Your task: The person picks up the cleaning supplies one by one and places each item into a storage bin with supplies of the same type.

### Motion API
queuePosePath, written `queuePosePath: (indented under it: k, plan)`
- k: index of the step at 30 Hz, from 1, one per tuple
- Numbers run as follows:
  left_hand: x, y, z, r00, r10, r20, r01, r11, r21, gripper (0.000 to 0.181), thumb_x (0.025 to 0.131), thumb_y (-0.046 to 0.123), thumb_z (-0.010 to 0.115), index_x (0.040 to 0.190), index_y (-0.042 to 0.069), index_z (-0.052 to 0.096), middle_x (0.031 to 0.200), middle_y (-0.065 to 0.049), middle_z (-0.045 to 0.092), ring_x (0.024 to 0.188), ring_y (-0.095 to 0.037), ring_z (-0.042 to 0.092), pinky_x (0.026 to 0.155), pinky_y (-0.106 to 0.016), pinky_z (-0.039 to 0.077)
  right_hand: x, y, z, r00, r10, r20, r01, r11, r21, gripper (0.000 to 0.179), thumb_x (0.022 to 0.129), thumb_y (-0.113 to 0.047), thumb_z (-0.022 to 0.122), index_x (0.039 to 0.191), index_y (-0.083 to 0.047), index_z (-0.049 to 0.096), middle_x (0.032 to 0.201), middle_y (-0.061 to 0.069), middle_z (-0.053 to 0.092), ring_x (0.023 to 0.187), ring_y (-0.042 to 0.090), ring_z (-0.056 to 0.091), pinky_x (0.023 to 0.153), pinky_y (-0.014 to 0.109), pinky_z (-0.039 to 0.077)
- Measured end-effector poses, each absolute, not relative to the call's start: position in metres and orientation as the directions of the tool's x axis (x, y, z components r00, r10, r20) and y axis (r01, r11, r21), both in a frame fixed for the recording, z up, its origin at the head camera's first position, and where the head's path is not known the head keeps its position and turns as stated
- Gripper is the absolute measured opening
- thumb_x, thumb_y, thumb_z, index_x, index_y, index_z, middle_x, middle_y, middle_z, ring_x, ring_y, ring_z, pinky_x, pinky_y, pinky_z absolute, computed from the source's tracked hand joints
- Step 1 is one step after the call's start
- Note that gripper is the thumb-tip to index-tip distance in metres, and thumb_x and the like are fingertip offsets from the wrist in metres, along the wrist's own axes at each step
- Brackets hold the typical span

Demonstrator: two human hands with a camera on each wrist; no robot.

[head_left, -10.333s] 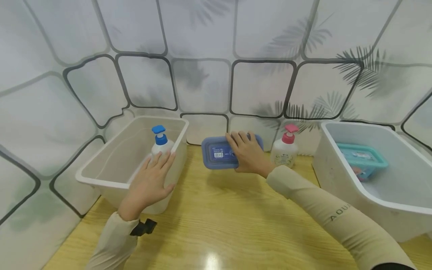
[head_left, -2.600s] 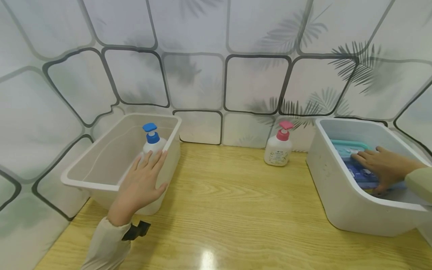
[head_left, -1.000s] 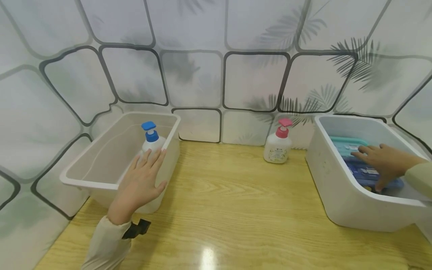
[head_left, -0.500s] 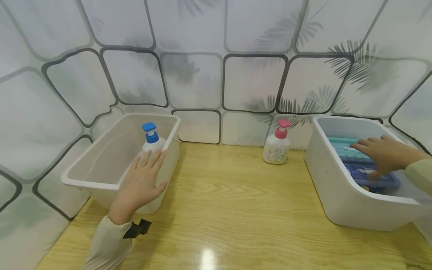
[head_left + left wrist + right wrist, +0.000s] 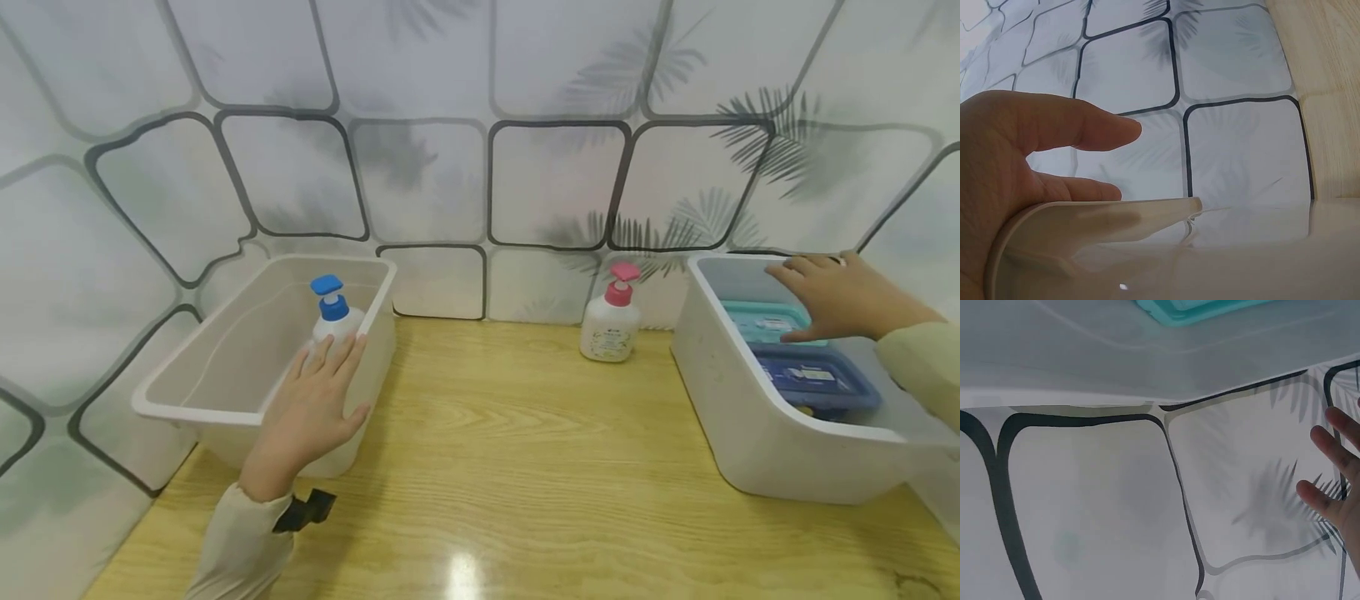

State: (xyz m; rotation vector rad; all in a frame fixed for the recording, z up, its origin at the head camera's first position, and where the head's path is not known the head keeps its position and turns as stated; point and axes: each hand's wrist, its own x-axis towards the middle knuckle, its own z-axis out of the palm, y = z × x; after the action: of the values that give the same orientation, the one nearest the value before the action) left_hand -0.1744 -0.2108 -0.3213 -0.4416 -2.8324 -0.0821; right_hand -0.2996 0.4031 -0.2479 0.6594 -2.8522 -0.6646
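Observation:
My left hand (image 5: 311, 412) lies with straight, spread fingers over the near right rim of the left white tub (image 5: 225, 415); the left wrist view shows that hand (image 5: 1041, 144) at the tub's edge. Beyond its fingertips, a white pump bottle with a blue head (image 5: 333, 310) stands in the tub, its lower part hidden. My right hand (image 5: 843, 292) hovers, fingers extended and holding nothing, above the right white tub (image 5: 712, 383). Inside that tub sit a teal-lidded food container (image 5: 765, 321) and, nearer me, a blue-lidded one (image 5: 817, 379). The right wrist view catches only fingers of that hand (image 5: 1338, 469).
A white pump bottle with a pink head (image 5: 611, 327) stands on the wooden table (image 5: 510, 450) by the patterned wall covering (image 5: 555, 183), left of the right tub. A small yellowish thing (image 5: 806, 410) shows beneath the blue container's edge.
The blue-lidded container has gone from over the table into the right tub. My right hand has let go of it and risen up and away. My left hand stays at the left tub.

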Motion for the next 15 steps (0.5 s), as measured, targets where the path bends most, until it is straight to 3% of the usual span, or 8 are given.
queuePosePath:
  k: [15]
  plan:
    - [-0.176, -0.212, -0.322, -0.917, 0.296, 0.268, 0.313, 0.950, 0.021, 0.081, 0.083, 0.029, 0.065, 0.147, 0.000, 0.026, 0.151, -0.019, 0.032, 0.138, -0.044, 0.026, 0.113, -0.059, 0.017, -0.317, 0.345, -0.223, -0.850, -0.443, 0.284, -0.323, 0.865, 0.384, 0.079, 0.077, -0.037, 0.072, 0.134, 0.008, 0.040, 0.129, 0.034, 0.043, 0.118, 0.050, 0.040, 0.097, 0.075, 0.022]
